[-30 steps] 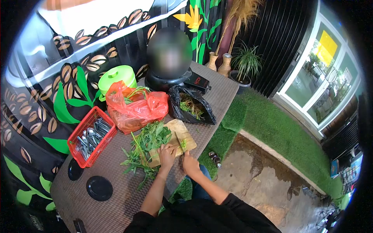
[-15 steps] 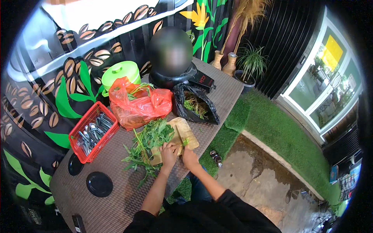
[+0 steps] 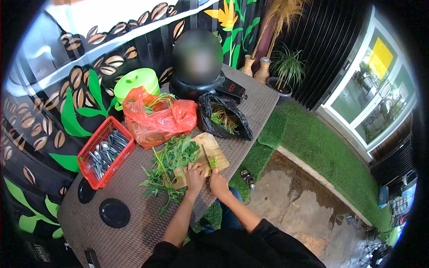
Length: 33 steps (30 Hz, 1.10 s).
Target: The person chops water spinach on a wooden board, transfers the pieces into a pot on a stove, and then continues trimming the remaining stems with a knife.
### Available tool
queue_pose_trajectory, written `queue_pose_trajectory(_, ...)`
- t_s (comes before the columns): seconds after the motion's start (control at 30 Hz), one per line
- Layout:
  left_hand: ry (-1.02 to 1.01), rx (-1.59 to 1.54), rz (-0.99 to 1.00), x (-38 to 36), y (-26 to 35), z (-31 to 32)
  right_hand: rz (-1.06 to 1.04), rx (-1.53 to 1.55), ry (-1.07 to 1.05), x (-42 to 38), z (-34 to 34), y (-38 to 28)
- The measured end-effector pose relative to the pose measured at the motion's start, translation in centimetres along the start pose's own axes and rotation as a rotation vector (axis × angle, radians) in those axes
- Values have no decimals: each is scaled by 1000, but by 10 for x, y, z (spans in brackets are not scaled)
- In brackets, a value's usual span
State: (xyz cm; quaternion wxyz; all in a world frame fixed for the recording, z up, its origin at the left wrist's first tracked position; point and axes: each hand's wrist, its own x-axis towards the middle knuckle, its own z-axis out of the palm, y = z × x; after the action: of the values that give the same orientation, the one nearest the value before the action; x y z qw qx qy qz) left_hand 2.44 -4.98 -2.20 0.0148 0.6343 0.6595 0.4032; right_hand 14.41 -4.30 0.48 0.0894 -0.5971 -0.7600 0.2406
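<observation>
A wooden cutting board (image 3: 219, 147) lies near the table's right edge. My right hand (image 3: 219, 184) is closed around the handle of a knife (image 3: 206, 155), whose blade points away from me over the board. Small cut green pieces (image 3: 213, 162) lie just right of the blade. My left hand (image 3: 195, 175) has its fingers bent together on the greens at the board's near part, close to the knife. Long leafy greens (image 3: 172, 158) cover the board's left side and spill onto the table.
Behind the greens are a red plastic bag (image 3: 156, 123) and a black bag (image 3: 223, 120) with stems. A red cutlery basket (image 3: 106, 152), black plates (image 3: 115, 212), a green lidded container (image 3: 137, 85) and a black appliance (image 3: 196, 87) stand on the table (image 3: 107, 241).
The camera view has shifted slightly. My hands stay close together at the board, with the knife still in my right hand.
</observation>
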Motion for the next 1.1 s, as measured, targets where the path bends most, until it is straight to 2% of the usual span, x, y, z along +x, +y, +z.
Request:
queue_pose_trajectory(0.3, -11, -7, 76, -2, -3, -2, 9, -39, 125, 6, 13, -10)
queue_pose_trajectory(0.4, 10, -3, 178, -8, -11, 2, -5, -27, 136, 11, 14, -10)
queue_pose_trajectory(0.47, 9, -36, 63, -8, -20, 6, -3, -23, 113, 12, 12, -10)
queue_pose_trajectory(0.57, 29, -126, 28, -4, -15, 2, -42, -51, 59, 16, 6, 1)
queue_pose_trajectory(0.6, 2, -104, -8, -3, -15, 2, 2, 12, -10, 18, -2, 3)
queue_pose_trajectory(0.73, 40, -113, 27, -7, -13, 3, 9, 15, -32, 7, -12, 6)
queue_pose_trajectory(0.9, 54, -89, 18, -5, -9, 2, 141, 9, -53, -29, -12, -25)
queue_pose_trajectory(1.1, 7, -103, 24, -2, -9, -3, 46, -34, 144, 2, 31, -17)
